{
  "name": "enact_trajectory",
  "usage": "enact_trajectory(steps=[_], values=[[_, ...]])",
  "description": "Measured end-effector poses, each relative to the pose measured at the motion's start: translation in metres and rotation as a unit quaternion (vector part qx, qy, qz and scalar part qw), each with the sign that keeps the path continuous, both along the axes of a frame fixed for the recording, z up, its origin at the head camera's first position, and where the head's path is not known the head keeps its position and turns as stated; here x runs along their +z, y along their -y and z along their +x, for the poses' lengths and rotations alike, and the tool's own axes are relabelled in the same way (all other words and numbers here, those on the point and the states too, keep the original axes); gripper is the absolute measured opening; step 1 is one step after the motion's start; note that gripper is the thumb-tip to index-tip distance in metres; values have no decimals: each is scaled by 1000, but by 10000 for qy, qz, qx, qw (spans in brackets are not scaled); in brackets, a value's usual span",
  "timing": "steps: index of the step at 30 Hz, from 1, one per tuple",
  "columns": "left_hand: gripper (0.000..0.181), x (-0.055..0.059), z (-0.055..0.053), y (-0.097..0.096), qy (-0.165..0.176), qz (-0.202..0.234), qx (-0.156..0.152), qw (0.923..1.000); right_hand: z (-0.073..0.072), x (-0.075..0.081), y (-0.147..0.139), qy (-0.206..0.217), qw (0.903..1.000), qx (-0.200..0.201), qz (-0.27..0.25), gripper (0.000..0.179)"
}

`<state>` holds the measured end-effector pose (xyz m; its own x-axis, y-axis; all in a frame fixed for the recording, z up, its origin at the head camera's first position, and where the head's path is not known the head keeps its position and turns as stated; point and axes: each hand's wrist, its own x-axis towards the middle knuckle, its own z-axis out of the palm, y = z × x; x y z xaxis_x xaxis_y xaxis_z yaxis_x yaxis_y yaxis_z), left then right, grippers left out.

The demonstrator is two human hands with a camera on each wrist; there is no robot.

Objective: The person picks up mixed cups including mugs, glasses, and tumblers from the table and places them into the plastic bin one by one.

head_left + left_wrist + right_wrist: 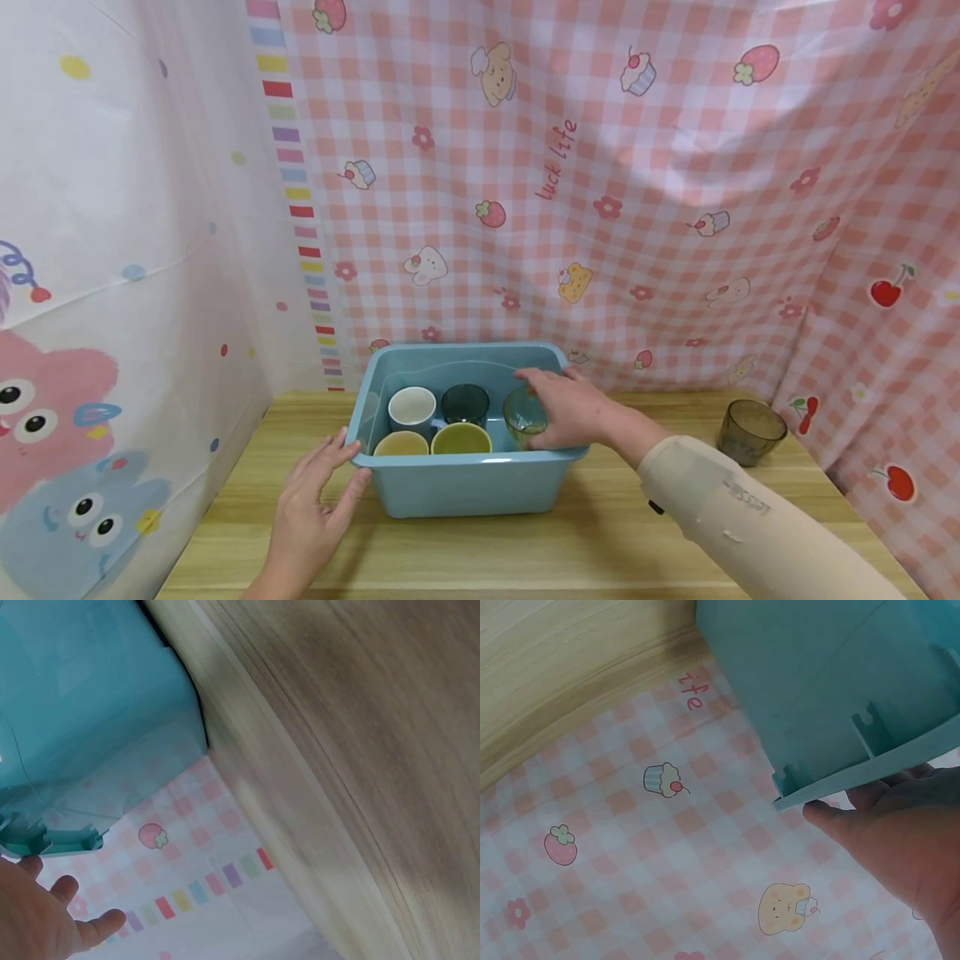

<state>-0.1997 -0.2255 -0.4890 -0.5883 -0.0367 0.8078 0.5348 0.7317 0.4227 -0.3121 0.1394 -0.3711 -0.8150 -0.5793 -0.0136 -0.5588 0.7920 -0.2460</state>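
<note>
A blue plastic bin [468,487] stands on the table, holding several cups. In the head view my right hand [573,408] reaches over its right side and grips a clear greenish glass cup [521,412] inside. From the right wrist view, the bin's rim hides that cup and part of the hand [892,832]. My left hand [311,508] has its fingers spread and touches the front left corner of the bin. Also in the bin are a white cup [412,407], a dark glass cup [465,404], a cream cup [401,444] and a yellow-green cup [461,439].
A brown glass cup [750,433] stands on the right side of the wooden table [465,558], beyond the right forearm. Behind the bin hangs a pink checked curtain [637,167], with a white printed curtain [180,250] at the left.
</note>
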Motion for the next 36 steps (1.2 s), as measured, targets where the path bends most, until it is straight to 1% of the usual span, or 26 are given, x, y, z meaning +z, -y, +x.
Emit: enact_trajectory(steps=[6, 10, 13, 20, 29, 36], values=[[47, -2, -1, 1, 121, 14, -15, 9999, -2, -4, 2, -125, 9996, -3, 261, 98], [47, -3, -2, 2, 198, 1, -3, 9998, -5, -8, 4, -300, 9985, 88, 452, 97], [46, -3, -2, 2, 241, -16, 44, 9997, -6, -10, 6, -352, 9980, 134, 509, 96], [46, -3, -2, 2, 240, 1, 58, 9997, -9, -13, 11, -231, 9979, 239, 554, 93], [45, -1, -1, 2, 254, 28, 32, 9997, -13, -15, 22, 283, 9967, 118, 750, 89], [47, -1, -1, 1, 30, -11, 18, 10000, -14, -18, 26, 255, 9929, 51, 1163, 81]])
